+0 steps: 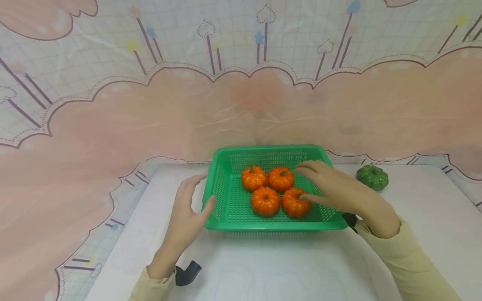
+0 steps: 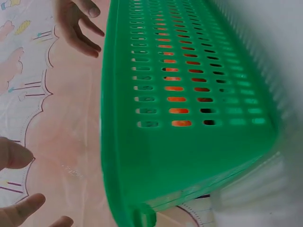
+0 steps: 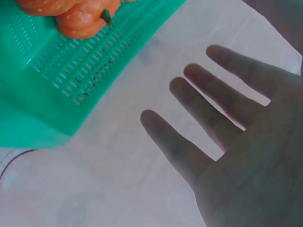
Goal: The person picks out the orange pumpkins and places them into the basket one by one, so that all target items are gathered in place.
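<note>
A green plastic basket [image 1: 276, 226] with perforated walls sits on the white table and holds several small orange pumpkins [image 1: 265, 201], grouped toward its middle and right. By the basket's left side is my left hand [image 1: 184, 215], fingers spread and thumb close to the rim; whether it touches cannot be told. My right hand [image 1: 335, 186] hovers over the basket's right side, its fingers extended and holding nothing. In the right wrist view that hand [image 3: 241, 123] shows separated, fairly straight fingers. Through the basket wall [image 2: 189, 161] in the left wrist view, orange patches of pumpkin show.
A dark green pumpkin [image 1: 372, 177] lies on the table [image 1: 278, 271] to the right of the basket, beyond my right forearm. Behind the table hangs a pink and white patterned cloth [image 1: 180, 108], close to the basket's back rim. Dark straps show at both wrists.
</note>
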A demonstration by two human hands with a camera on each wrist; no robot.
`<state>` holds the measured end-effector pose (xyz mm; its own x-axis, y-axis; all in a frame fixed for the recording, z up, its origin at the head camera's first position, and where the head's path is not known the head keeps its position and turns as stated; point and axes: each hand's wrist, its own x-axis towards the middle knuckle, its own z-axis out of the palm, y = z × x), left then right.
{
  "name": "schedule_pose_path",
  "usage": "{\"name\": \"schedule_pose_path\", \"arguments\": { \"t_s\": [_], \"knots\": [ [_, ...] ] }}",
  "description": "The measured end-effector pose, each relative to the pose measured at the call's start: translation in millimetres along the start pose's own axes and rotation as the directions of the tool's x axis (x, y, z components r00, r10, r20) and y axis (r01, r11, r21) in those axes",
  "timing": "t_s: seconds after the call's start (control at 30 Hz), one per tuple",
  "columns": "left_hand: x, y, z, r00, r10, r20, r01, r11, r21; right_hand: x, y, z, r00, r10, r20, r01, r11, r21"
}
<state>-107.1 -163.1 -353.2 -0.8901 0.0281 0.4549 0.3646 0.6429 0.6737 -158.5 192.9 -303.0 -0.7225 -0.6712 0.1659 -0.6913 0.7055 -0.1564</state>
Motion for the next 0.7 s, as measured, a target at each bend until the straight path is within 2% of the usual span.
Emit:
{"name": "schedule_pose_path", "arguments": {
  "t_s": [0.17,0.3,0.4,0.57,0.7],
  "knots": [
    [0.3,4.2,-1.5,0.998,0.065,-0.006,-0.064,0.993,0.103,-10.7,-0.1,-0.2,0.997,0.013,-0.08,-0.014,1.0,-0.013],
    [-1.0,4.7,-1.6,0.991,0.134,-0.029,-0.126,0.974,0.187,-21.3,-1.7,3.9,0.986,0.022,-0.165,-0.027,0.999,-0.031],
    [-2.6,4.8,-0.8,0.985,0.17,-0.023,-0.16,0.96,0.229,-29.3,-4.2,8.0,0.976,0.053,-0.209,-0.061,0.998,-0.031],
    [-6.4,5.0,2.6,0.982,0.187,0.014,-0.184,0.942,0.281,-40.1,-7.9,15.6,0.964,0.123,-0.236,-0.132,0.991,-0.021],
    [-8.3,6.0,6.2,0.98,0.191,0.052,-0.198,0.929,0.314,-46.9,-8.9,23.4,0.956,0.146,-0.256,-0.156,0.988,-0.019]
  ]
}}
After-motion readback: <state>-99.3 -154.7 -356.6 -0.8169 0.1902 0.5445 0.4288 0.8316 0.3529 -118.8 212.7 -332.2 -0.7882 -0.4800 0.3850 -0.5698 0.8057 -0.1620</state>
